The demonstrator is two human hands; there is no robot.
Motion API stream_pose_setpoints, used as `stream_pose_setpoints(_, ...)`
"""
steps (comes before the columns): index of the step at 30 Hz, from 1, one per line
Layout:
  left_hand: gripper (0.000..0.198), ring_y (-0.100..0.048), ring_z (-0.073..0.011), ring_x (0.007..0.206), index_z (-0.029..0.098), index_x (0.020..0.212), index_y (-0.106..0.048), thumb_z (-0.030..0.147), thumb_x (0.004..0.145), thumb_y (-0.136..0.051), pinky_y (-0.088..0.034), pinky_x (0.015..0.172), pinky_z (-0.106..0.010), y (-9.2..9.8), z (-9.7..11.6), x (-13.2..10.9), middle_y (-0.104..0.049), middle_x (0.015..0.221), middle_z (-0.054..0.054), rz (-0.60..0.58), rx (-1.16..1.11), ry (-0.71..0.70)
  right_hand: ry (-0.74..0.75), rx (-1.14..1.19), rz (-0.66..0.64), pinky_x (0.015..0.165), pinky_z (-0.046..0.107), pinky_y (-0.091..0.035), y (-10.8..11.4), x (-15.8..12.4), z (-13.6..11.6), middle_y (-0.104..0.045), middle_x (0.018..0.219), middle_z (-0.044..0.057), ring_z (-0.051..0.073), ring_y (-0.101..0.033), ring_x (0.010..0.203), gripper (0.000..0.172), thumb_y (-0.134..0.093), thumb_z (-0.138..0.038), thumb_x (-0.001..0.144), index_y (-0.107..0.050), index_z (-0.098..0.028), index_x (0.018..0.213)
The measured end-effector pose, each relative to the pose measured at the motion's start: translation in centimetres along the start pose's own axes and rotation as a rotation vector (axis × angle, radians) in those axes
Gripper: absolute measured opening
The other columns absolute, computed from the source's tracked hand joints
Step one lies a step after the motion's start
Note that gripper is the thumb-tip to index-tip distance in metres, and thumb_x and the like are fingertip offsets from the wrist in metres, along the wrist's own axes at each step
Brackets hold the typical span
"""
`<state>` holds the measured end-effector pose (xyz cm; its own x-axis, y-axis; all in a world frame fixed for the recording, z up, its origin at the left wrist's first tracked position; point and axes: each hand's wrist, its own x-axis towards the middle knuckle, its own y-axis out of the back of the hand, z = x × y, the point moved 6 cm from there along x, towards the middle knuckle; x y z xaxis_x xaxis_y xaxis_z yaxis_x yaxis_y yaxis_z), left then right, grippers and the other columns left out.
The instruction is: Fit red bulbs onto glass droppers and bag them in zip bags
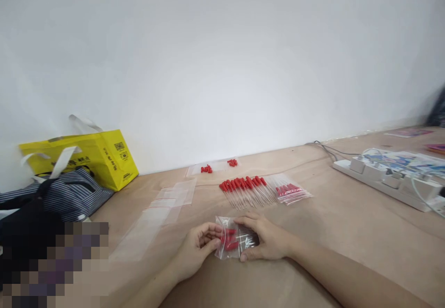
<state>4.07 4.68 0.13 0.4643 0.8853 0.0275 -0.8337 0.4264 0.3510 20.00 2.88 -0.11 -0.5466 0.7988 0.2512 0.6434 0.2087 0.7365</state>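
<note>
Both hands rest low on a tan tabletop [347,224]. My left hand [196,250] and my right hand [266,240] pinch the two ends of a small clear zip bag [234,243] holding several red-capped droppers. Just beyond lies a loose row of clear droppers with red bulbs [246,189]. Beside that row on its right sits a filled clear bag of droppers [290,191].
Flat empty zip bags [163,206] lie to the left. More bags with red caps [217,165] sit by the white wall. A yellow shopping bag [100,157] and striped fabric [62,194] stand at left. At right is a white power strip [385,178] with cables.
</note>
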Motion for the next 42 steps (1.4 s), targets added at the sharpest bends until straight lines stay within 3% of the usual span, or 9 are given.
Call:
stream_pose_setpoints(6,0.012,-0.045,-0.0079,0.045,0.015,0.071,-0.053,0.026,0.068,-0.055,-0.033,0.045,-0.019,-0.1,-0.3,0.5,-0.056,0.055,0.003,0.077,0.202,0.009,0.019,0.003,0.005,0.092,0.039,-0.034,0.2,0.0,-0.1,-0.047,0.119,0.012,0.026,-0.043,0.109,0.078,-0.067,-0.05,0.057,-0.042,-0.016,0.123)
stream_pose_setpoints(11,0.008,-0.045,-0.0082,0.049,0.016,0.069,-0.051,0.018,0.062,-0.056,-0.034,0.047,-0.019,1.4,-0.1,1.3,-0.05,0.057,0.005,0.003,0.245,-0.008,0.046,-0.066,0.02,0.094,0.039,-0.031,1.1,-0.2,-0.6,-0.045,0.121,0.012,0.027,-0.04,0.111,0.077,-0.067,-0.052,0.057,-0.045,-0.015,0.121)
stream_pose_setpoints(18,0.014,-0.051,-0.0138,0.072,0.018,0.081,-0.06,0.022,0.067,-0.057,-0.04,0.068,-0.025,5.4,1.3,9.5,-0.059,0.079,0.001,0.128,0.451,-0.085,0.092,-0.073,-0.044,0.092,0.038,-0.033,0.7,-0.2,-0.9,-0.051,0.113,0.01,0.024,-0.045,0.104,0.069,-0.065,-0.051,0.06,-0.048,-0.018,0.119)
stream_pose_setpoints(23,0.019,-0.055,-0.018,0.08,0.012,0.092,-0.057,0.026,0.08,-0.052,-0.045,0.074,-0.034,4.8,-0.7,15.1,-0.059,0.088,-0.005,0.154,0.438,0.086,0.091,-0.076,-0.027,0.092,0.038,-0.033,0.6,0.0,-0.7,-0.051,0.113,0.009,0.024,-0.046,0.102,0.068,-0.064,-0.052,0.06,-0.049,-0.019,0.118)
stream_pose_setpoints(28,0.028,-0.055,-0.0197,0.091,0.015,0.109,-0.049,0.028,0.084,-0.049,-0.047,0.076,-0.039,3.9,-1.6,16.6,-0.053,0.109,-0.006,0.128,0.331,0.193,0.107,-0.092,-0.024,0.093,0.038,-0.03,0.4,0.1,-0.5,-0.052,0.112,0.008,0.023,-0.046,0.102,0.068,-0.064,-0.053,0.061,-0.048,-0.021,0.118)
stream_pose_setpoints(31,0.024,-0.057,-0.0185,0.085,0.013,0.102,-0.053,0.029,0.083,-0.05,-0.048,0.072,-0.036,4.4,-1.0,16.0,-0.056,0.101,-0.005,0.131,0.213,0.204,0.114,-0.092,-0.024,0.094,0.037,-0.028,0.3,0.1,-0.5,-0.051,0.113,0.007,0.023,-0.045,0.102,0.068,-0.064,-0.053,0.061,-0.048,-0.021,0.118)
stream_pose_setpoints(34,0.022,-0.058,-0.013,0.064,0.01,0.071,-0.058,0.032,0.072,-0.062,-0.047,0.059,-0.025,6.4,-0.2,13.8,-0.06,0.069,-0.001,0.168,0.058,0.168,0.11,-0.078,-0.021,0.093,0.037,-0.029,0.4,0.1,-0.5,-0.051,0.113,0.008,0.023,-0.045,0.103,0.068,-0.065,-0.052,0.06,-0.048,-0.02,0.118)
stream_pose_setpoints(39,0.033,-0.054,-0.0072,0.057,0.015,0.062,-0.052,0.042,0.055,-0.07,-0.044,0.058,-0.018,11.3,-0.4,6.3,-0.056,0.057,0.005,0.405,-0.182,0.061,0.084,-0.052,-0.047,0.093,0.038,-0.031,0.6,0.1,-0.5,-0.051,0.115,0.009,0.024,-0.044,0.106,0.07,-0.065,-0.052,0.058,-0.048,-0.02,0.118)
stream_pose_setpoints(42,0.038,-0.056,-0.0076,0.058,0.018,0.071,-0.052,0.041,0.049,-0.073,-0.046,0.06,-0.018,12.3,-1.6,1.4,-0.058,0.059,0.006,0.55,-0.256,0.044,0.067,-0.045,-0.058,0.092,0.039,-0.031,0.6,0.0,-0.5,-0.051,0.115,0.01,0.025,-0.044,0.106,0.07,-0.066,-0.052,0.058,-0.049,-0.02,0.118)
